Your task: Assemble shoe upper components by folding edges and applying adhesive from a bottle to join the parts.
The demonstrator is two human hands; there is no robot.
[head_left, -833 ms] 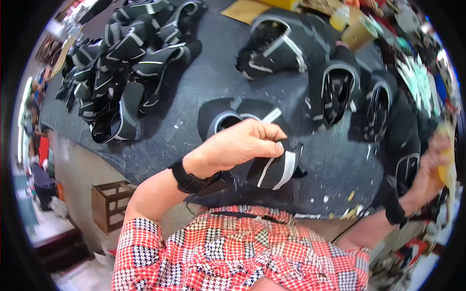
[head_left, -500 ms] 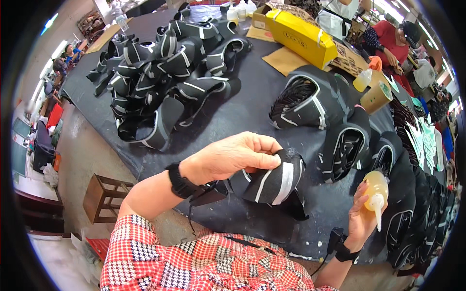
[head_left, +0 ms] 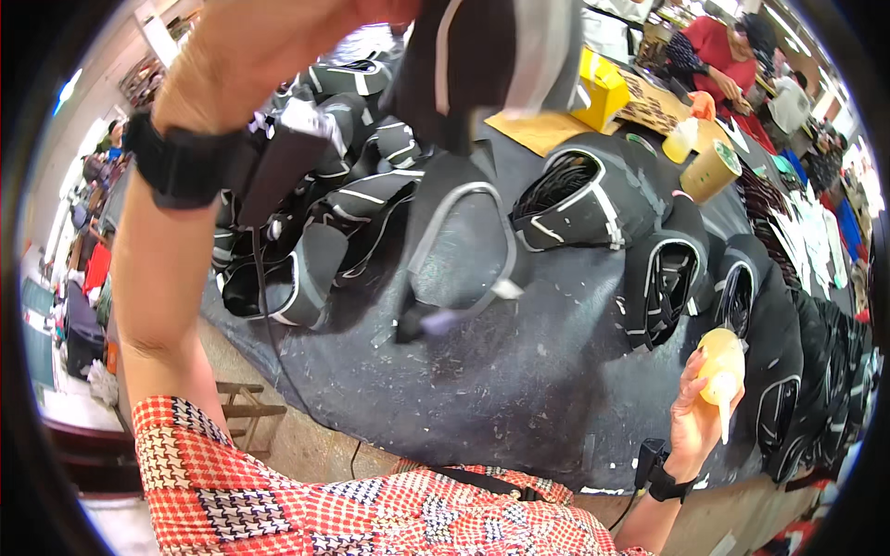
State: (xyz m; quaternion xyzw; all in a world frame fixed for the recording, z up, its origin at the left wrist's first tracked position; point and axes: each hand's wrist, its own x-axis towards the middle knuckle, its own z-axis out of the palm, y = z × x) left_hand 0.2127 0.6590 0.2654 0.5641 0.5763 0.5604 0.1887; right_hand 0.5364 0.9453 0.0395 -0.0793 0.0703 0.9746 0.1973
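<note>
My left hand [head_left: 287, 46] is raised close at the upper left, with its fingertips cut off by the top edge. It grips a black fabric piece [head_left: 473, 65] with pale trim, blurred by motion. A black loop with a pale edge [head_left: 501, 199] hangs just beneath, seemingly part of that piece. Low on the right, my right hand [head_left: 691, 412] is wrapped round a squeeze bottle [head_left: 720, 361] of yellowish liquid. Its white nozzle points down.
Beyond my left arm lies a heap of similar black pieces [head_left: 320, 273]. Stuffed black bundles [head_left: 640, 199] line the right side of the dark table [head_left: 464, 398]. Further back are a roll of tape [head_left: 710, 172], a yellow box [head_left: 601, 91] and a person in red [head_left: 723, 60].
My left hand has lifted the black fabric piece up and away from near the table, toward the top of the view. My right hand with the squeeze bottle has hardly moved.
</note>
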